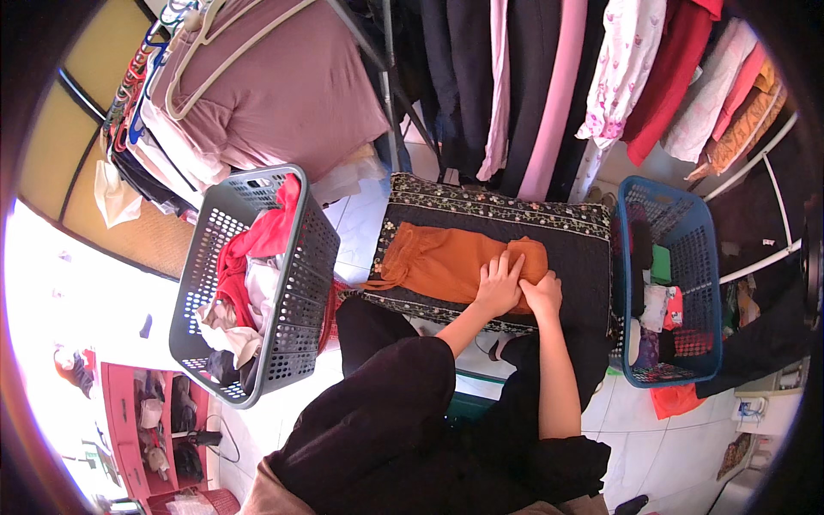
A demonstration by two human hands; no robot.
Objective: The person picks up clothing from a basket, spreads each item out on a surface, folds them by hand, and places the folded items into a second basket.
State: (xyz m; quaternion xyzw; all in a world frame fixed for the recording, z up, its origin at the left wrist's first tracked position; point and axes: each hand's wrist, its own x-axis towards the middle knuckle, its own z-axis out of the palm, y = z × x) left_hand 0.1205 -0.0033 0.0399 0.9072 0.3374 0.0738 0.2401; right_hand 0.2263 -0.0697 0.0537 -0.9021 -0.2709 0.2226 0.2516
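Observation:
A pair of orange trousers (444, 261) with a gathered waistband and a dangling drawstring lies folded lengthwise on a black embroidered cushion (582, 254) before me. The far right end of the trousers is turned over into a thicker fold. My left hand (499, 286) rests on the cloth by this fold, palm down and fingers apart. Close beside it, my right hand (543, 296) grips the near edge of the folded end, its fingertips partly hidden.
A grey laundry basket (302, 257) with crumpled clothes stands left of the cushion. To the right is a blue basket (673, 199) holding several folded pieces. Hanging clothes (547, 96) line the far side, and a mauve garment (290, 84) hangs at upper left.

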